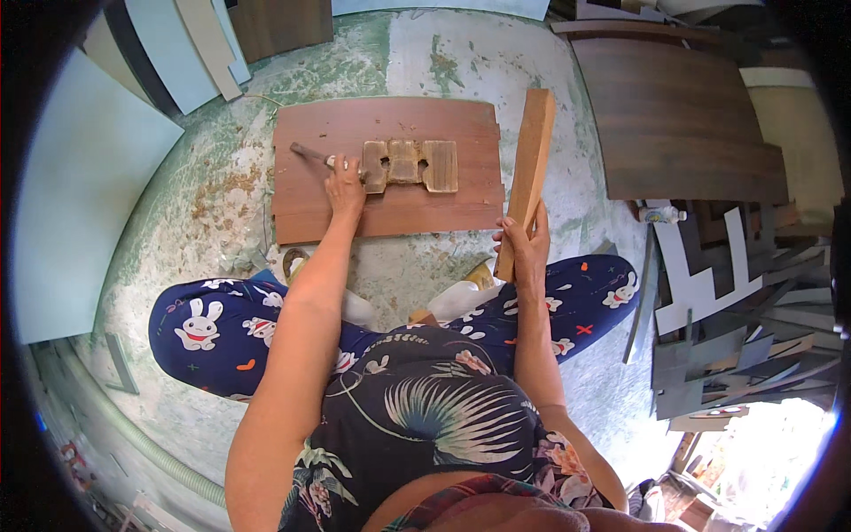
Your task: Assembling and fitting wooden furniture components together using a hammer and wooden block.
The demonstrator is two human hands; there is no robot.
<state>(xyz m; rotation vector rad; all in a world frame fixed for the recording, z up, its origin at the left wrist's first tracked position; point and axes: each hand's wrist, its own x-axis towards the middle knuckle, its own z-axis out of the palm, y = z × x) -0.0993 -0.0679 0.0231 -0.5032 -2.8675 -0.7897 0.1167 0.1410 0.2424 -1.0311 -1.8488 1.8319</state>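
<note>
My left hand [344,188] is closed round the handle of a chisel-like tool [312,156]; its dark flat blade points to the far left over a reddish-brown board [328,217] on the floor. Just right of that hand, a notched piece of wood [404,161] lies flat on the board. It has a narrower middle and two small dark openings. A long square-edged bar of light brown wood [532,146] is in my right hand [527,248], gripped close to its near end. The bar slants upward past the board's right edge.
A large dark brown panel [674,115] lies at the far right, with a small bottle [662,215] near its corner. Board offcuts [745,355] are heaped on the right. Pale panels [97,195] lean at the left, near a ribbed hose [146,443]. Wood shavings dot the floor.
</note>
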